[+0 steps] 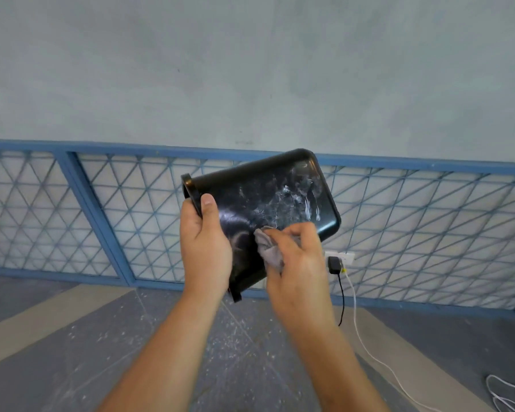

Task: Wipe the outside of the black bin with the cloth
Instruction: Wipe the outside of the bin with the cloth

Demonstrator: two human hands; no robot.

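The black bin is held up in the air on its side, its base toward the upper right and its rim toward the left. White smears streak its outer wall. My left hand grips the rim, thumb on the outside. My right hand holds a bunched grey cloth pressed against the lower part of the bin's side wall.
Behind the bin runs a blue metal lattice railing below a pale wall. A wall socket with a black plug and black and white cables lies just right of my right hand. More white cable coils on the speckled floor.
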